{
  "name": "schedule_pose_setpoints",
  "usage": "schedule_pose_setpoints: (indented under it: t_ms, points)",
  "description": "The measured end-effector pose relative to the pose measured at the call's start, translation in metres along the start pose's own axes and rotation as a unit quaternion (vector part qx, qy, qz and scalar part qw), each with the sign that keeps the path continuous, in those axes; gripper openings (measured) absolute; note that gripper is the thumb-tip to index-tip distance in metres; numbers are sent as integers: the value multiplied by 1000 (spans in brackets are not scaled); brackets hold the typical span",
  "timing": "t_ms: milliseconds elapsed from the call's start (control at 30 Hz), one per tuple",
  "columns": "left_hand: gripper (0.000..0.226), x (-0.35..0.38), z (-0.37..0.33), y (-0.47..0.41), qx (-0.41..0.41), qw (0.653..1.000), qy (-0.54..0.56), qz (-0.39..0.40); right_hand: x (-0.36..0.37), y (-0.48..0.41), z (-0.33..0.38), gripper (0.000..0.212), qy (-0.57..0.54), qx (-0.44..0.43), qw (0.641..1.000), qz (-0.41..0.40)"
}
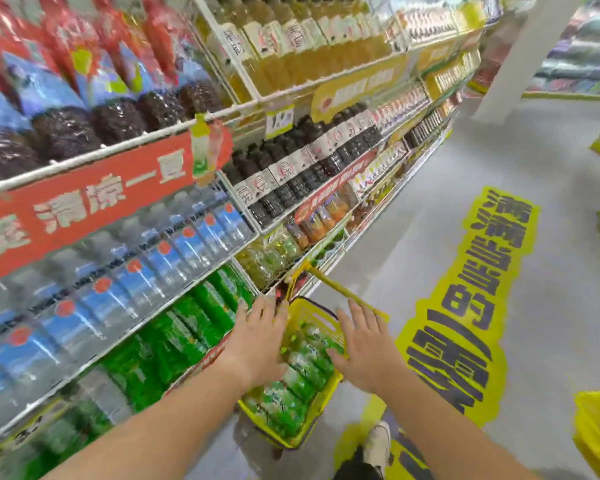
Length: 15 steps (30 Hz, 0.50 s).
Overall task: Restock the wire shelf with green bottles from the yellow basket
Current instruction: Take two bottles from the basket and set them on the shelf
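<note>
My left hand (257, 337) and right hand (364, 348): I am spreading both, holding nothing. The yellow basket (314, 315) beneath them is brimming with green bottles (302, 370); I judge most restocking is left.

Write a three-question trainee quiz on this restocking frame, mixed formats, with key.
1. True or false: the left hand and right hand each grip a bottle.
2. Which row sits directly above the green bottles on the wire shelf? A: blue-labelled clear bottles. B: dark bottles. C: yellow drinks.
3. Fill in: the yellow basket stands on the ___.
Key: 1 false, both hands are open with fingers spread. 2 A. 3 floor.
</note>
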<state>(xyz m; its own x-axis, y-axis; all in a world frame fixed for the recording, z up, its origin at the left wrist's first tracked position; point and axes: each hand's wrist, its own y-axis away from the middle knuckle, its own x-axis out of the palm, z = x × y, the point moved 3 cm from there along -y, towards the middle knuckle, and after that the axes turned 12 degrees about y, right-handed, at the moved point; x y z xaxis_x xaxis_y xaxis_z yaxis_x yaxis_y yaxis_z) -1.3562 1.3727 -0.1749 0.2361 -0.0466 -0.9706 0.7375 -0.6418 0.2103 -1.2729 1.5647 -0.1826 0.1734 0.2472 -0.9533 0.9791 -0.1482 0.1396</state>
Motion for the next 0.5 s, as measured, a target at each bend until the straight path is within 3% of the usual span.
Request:
schedule_pose_setpoints:
  t_ms: [233,500]
  points:
    - [120,10,25,-50,-146,988,51,9,8,-116,-4,89,11,-152,988,-1]
    - [114,44,13,-74,-334,937,102,14,31,-205,-13,87,81,-346,935,10]
